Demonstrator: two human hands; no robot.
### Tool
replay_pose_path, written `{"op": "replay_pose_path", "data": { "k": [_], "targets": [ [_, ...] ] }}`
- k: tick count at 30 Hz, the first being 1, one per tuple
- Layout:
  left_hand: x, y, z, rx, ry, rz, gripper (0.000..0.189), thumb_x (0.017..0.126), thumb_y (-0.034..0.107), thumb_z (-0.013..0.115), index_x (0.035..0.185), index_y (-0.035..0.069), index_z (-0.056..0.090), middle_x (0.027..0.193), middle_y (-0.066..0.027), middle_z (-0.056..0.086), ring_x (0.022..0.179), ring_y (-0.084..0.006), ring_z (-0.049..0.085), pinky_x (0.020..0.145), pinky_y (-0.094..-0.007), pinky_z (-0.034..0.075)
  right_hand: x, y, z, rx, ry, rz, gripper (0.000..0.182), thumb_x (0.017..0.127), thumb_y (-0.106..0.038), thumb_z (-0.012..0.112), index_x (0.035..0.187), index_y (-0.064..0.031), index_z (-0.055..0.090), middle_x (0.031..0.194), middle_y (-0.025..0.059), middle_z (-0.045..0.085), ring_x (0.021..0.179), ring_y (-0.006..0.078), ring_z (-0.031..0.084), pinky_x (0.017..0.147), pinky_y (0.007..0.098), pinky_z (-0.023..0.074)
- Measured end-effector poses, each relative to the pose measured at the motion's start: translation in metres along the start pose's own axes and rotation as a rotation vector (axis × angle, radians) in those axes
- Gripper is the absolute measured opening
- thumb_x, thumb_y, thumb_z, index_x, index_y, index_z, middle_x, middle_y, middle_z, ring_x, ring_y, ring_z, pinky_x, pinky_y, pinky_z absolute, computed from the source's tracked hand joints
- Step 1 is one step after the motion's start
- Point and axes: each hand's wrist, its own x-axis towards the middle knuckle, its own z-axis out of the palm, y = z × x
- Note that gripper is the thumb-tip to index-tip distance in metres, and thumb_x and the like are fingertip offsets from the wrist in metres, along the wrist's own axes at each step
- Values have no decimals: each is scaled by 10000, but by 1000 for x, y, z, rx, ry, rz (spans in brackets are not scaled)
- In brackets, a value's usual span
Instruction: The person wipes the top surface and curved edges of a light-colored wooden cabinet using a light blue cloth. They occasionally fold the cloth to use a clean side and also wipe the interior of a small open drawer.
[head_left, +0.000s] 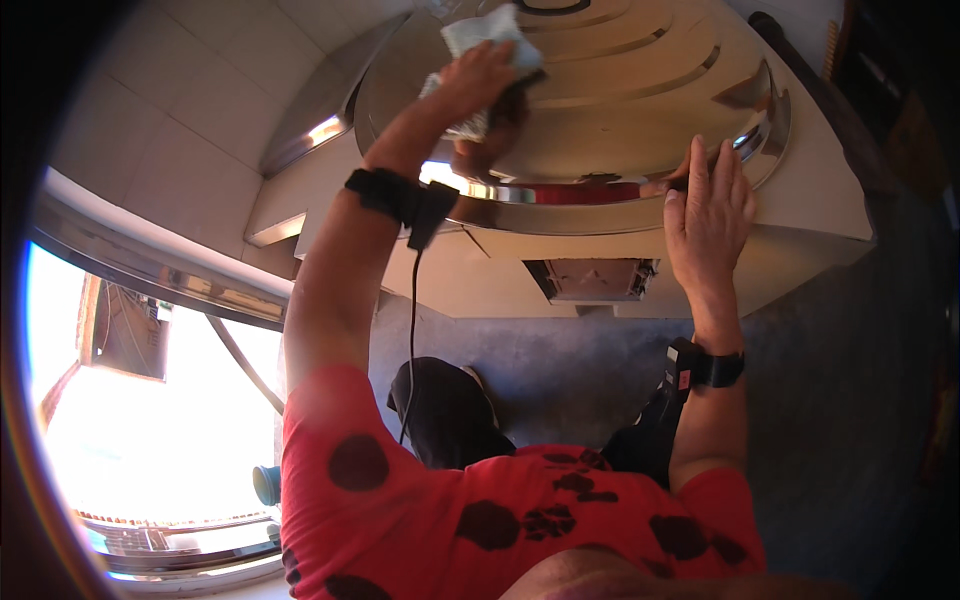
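Observation:
A large round shiny metal lid (600, 135) with curved ridges covers the top of a pale tiled stove. My left hand (478, 79) presses a light, slightly blurred cloth (487, 34) against the upper left part of the lid, which mirrors the hand and cloth. On the lid's near right rim rests my right hand (711, 206), palm down, fingers extended and holding nothing. Both of my wrists wear black straps with small devices.
The tiled stove body (465, 259) has a small metal door (592, 280) in its front. Tiled wall (202, 82) rises at the left, above a bright window (165, 427). A dark long object (817, 97) lies along the stove's right side.

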Motion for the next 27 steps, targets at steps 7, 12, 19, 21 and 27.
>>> {"op": "replay_pose_path", "data": {
  "k": [7, 12, 19, 21, 27],
  "targets": [
    [-20, 65, -4, 100, 61, 503, 497, 910, 190, 521, 1390, 107, 421, 1489, -151, 342, 1351, -325, 364, 1097, -448, 306, -1, 0, 0, 72, -5, -22, 626, 893, -234, 542, 1455, -67, 324, 1457, 277, 313, 1347, 411, 319, 1088, 508, 244],
    [40, -91, 44, 404, 191, 390, 354, 863, 133, 552, 1197, 17, 533, 1417, -208, 412, 1222, -381, 494, 962, -450, 467, -2, -1, -2, 104, -5, -30, 642, 882, -224, 567, 1451, -56, 322, 1446, 285, 318, 1333, 432, 326, 1072, 513, 262],
    [135, -213, 74, 485, -367, -1, 269, 869, 111, 551, 1117, 42, 629, 1239, -224, 575, 1035, -467, 595, 823, -498, 521, -1, -10, -3, 171, 10, -39, 633, 872, -184, 557, 1453, -62, 336, 1455, 272, 327, 1341, 406, 332, 1065, 500, 268],
    [162, -195, 83, 401, -327, 86, 259, 869, 119, 549, 1101, 57, 645, 1195, -212, 593, 1032, -453, 591, 825, -498, 509, 0, -14, -1, 186, 18, -48, 635, 861, -190, 575, 1439, -53, 351, 1440, 288, 334, 1328, 422, 341, 1060, 507, 271],
    [180, -14, 53, -82, -13, 289, 213, 826, 81, 526, 969, 31, 675, 875, -209, 636, 846, -363, 632, 717, -500, 473, -2, -3, -4, 163, 63, -45, 624, 852, -206, 601, 1409, -37, 376, 1405, 311, 354, 1297, 449, 363, 1047, 510, 282]
  ]
}}
